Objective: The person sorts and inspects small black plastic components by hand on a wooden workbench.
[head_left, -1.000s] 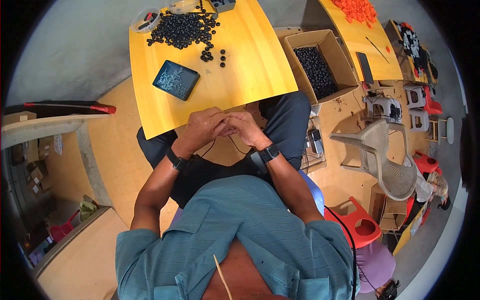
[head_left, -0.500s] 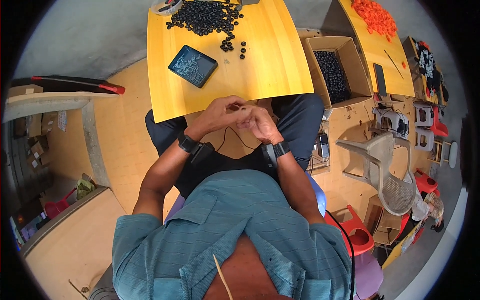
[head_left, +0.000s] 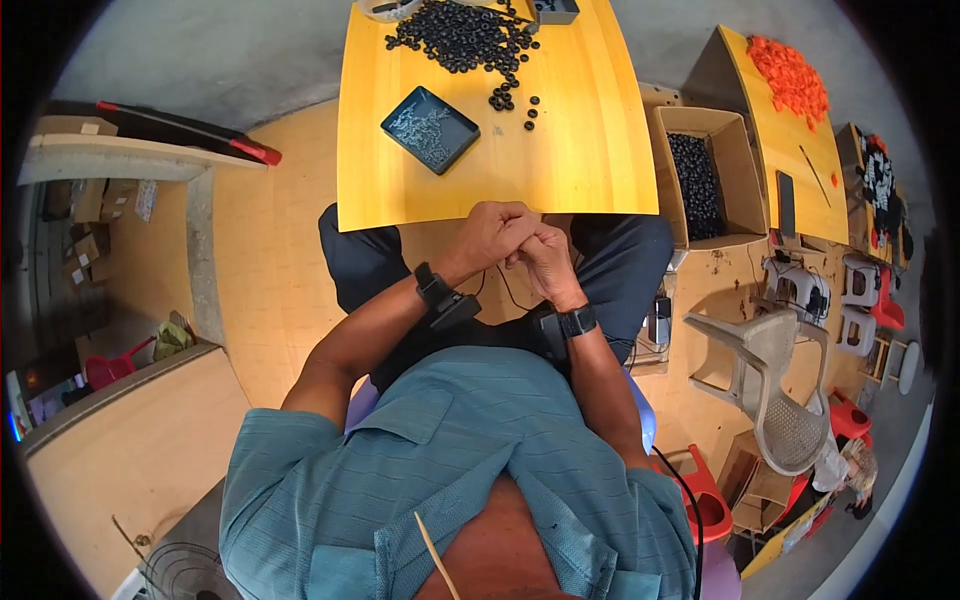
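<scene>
Your left hand [head_left: 492,232] and right hand [head_left: 543,262] met just below the near edge of the yellow table [head_left: 590,150], fingers pinched on something tiny; what, I couldn't tell. Likely light, stiff, slippery; fingertip grip suited it. Black rings [head_left: 460,35] lay well beyond them.

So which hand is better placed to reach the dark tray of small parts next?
Probably the left hand: the dark tray lies up and left of both hands, on its side, while the right hand would have to cross over.
</scene>
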The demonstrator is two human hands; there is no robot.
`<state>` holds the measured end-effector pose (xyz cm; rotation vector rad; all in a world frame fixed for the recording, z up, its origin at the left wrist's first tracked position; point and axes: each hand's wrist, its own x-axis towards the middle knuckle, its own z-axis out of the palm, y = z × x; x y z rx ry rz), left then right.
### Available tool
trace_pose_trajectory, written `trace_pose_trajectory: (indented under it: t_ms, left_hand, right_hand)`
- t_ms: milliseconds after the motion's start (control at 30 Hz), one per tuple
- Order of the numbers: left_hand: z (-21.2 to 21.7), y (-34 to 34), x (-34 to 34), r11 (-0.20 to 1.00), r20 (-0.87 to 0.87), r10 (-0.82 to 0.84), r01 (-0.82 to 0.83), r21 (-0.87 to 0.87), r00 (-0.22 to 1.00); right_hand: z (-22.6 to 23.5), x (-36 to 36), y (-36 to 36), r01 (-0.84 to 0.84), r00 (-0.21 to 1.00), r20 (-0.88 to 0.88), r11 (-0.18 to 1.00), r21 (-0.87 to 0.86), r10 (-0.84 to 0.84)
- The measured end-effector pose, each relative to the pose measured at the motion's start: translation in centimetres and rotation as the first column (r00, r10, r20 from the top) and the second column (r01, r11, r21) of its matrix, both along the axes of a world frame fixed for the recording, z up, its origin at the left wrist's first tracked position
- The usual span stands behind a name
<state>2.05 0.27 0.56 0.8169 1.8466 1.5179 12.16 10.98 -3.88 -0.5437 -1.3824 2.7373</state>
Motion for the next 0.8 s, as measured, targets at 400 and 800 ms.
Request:
trace_pose_trajectory:
  t_ms: [400,800]
  left_hand:
    - [-2.8,0.6,-0.2,0.994,0.026,0.103,-0.104,0.03,0.994]
    - [3.7,-0.2,-0.4,0.997,-0.27,0.007,0.016,0.081,0.963]
  right_hand:
    - [0.3,0.1,-0.4,0.012,1.0,-0.004,0.98,-0.198,-0.013]
    - [1.4,0.0,1.5,0.122,0.989,-0.024,0.9,-0.419,-0.145]
